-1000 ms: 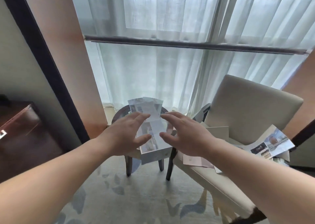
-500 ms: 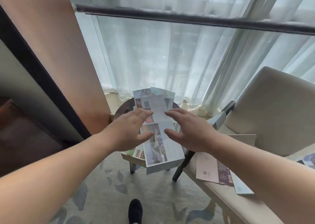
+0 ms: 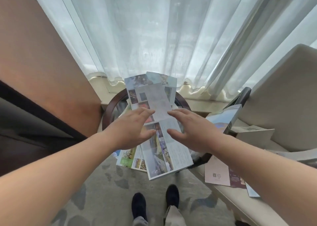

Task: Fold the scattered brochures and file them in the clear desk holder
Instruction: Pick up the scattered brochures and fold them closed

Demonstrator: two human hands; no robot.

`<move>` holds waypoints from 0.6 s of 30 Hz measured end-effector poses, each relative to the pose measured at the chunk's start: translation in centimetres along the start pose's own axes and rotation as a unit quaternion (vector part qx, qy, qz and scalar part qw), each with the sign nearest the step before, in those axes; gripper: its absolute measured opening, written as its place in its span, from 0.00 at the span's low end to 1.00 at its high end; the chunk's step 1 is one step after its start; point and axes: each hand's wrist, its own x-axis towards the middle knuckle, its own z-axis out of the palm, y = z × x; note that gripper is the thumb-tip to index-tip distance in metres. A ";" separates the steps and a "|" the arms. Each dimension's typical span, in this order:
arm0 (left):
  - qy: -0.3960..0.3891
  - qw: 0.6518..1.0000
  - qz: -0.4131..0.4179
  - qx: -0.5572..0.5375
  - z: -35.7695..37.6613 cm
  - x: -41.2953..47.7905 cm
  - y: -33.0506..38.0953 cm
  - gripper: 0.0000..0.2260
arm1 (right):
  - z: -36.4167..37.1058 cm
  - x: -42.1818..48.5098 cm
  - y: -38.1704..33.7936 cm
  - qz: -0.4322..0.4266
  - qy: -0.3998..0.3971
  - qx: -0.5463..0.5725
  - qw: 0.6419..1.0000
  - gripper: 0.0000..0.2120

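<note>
The left hand [image 3: 132, 131] and right hand [image 3: 193, 131] cover the middle of the brochure [image 3: 171, 157] below them — whether their fingertips touch it cannot be told, and its print is too small to read. Right of the right hand, the chair [image 3: 283, 88] runs off the edge.

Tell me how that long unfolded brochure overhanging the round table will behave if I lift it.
Probably floppy: the brochure is thin creased paper, so its ends would likely sag at the folds. It looks light, and its near end overhangs the table edge, so a push could well slide it off.
</note>
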 end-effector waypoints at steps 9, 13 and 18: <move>-0.041 0.997 -0.051 -0.038 7.4 1.9 -1.1 0.31 | 4.3 3.3 4.8 -0.043 -0.079 0.007 0.996 0.31; -0.069 0.996 -0.047 -0.029 11.6 2.0 -0.7 0.32 | 6.8 3.0 6.5 -0.052 -0.114 0.007 0.992 0.32; -0.114 0.993 -0.026 -0.009 17.8 2.1 0.0 0.33 | 10.7 0.9 8.1 -0.050 -0.141 -0.011 0.989 0.31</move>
